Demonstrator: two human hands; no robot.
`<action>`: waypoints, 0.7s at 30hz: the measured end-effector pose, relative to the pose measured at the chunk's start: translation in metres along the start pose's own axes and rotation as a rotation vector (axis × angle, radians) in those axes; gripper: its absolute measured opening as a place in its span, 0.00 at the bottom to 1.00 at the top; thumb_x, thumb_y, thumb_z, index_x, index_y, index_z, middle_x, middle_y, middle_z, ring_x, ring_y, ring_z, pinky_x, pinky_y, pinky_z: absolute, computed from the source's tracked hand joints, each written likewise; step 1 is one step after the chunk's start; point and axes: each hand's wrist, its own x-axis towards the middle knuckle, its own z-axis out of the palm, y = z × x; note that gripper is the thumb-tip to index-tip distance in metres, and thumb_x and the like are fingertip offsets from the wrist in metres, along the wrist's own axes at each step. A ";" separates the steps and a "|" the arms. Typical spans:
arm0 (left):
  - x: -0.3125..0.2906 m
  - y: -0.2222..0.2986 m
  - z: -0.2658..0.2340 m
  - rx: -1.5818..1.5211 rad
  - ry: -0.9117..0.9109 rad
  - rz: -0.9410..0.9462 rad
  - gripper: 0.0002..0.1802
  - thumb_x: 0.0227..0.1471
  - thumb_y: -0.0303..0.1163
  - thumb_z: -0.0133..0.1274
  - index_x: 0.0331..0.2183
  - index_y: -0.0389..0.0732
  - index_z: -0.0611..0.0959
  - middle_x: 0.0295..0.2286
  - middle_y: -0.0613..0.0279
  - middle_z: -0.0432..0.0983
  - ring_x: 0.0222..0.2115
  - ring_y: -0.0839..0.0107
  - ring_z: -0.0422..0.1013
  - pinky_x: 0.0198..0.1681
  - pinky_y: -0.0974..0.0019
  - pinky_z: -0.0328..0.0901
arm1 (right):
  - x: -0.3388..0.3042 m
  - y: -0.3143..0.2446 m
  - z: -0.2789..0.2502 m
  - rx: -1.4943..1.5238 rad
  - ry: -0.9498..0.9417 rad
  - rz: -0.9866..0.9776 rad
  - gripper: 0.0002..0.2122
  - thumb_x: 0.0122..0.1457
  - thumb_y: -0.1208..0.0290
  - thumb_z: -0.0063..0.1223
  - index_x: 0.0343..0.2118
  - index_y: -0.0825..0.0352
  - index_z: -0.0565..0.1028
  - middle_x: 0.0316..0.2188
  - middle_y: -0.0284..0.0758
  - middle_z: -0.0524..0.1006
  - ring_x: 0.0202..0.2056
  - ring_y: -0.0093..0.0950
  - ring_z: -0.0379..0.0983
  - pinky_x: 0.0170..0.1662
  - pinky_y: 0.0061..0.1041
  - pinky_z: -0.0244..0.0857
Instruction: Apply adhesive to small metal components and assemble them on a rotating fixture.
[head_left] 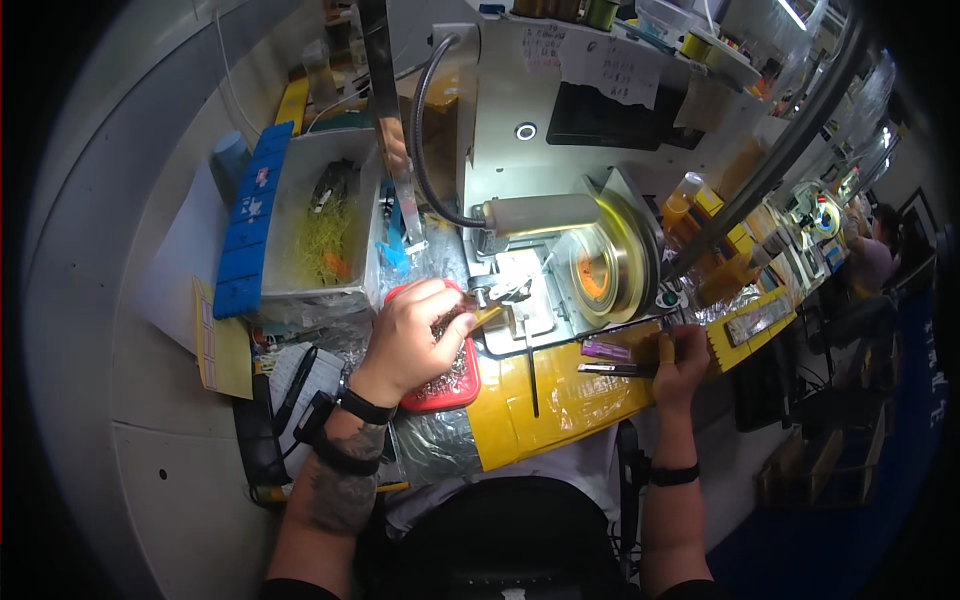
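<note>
Yellow sliver [489, 315] mid-frame at tips of left hand [412, 335], long axis slanted, pointing right and slightly up; can't tell if pinched or worn. Red tray [443, 405] of metal bits [455, 378] below, hand kinda covering it. Lamp [545, 213] up above. Left fingers curled; right hand [684, 360] half-curled beside black tool [622, 370], grip unclear.

Glossy yellow film-like worktop [570, 412], smooth red plastic tray [471, 378], matt metallic lamp [545, 213]
</note>
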 end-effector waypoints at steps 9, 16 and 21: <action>-0.008 0.015 0.021 -0.410 0.171 -0.210 0.17 0.55 0.21 0.63 0.48 0.28 0.85 0.38 0.53 0.84 0.29 0.75 0.80 0.32 0.74 0.74 | 0.002 -0.010 0.003 0.012 -0.022 -0.058 0.05 0.61 0.81 0.57 0.35 0.69 0.72 0.28 0.34 0.76 0.33 0.23 0.75 0.37 0.24 0.68; -0.019 0.009 0.033 -0.711 0.143 -0.447 0.06 0.66 0.24 0.55 0.41 0.31 0.83 0.28 0.60 0.83 0.27 0.77 0.79 0.30 0.74 0.73 | 0.002 -0.014 0.007 -0.049 -0.028 -0.068 0.07 0.60 0.82 0.60 0.34 0.68 0.71 0.27 0.31 0.74 0.31 0.22 0.73 0.37 0.25 0.68; -0.018 0.012 0.035 -0.372 0.222 -0.300 0.06 0.64 0.25 0.58 0.35 0.32 0.84 0.22 0.65 0.81 0.23 0.81 0.74 0.27 0.73 0.66 | 0.002 0.000 0.002 -0.014 0.003 -0.040 0.07 0.60 0.83 0.59 0.34 0.68 0.70 0.27 0.31 0.72 0.32 0.21 0.71 0.39 0.23 0.67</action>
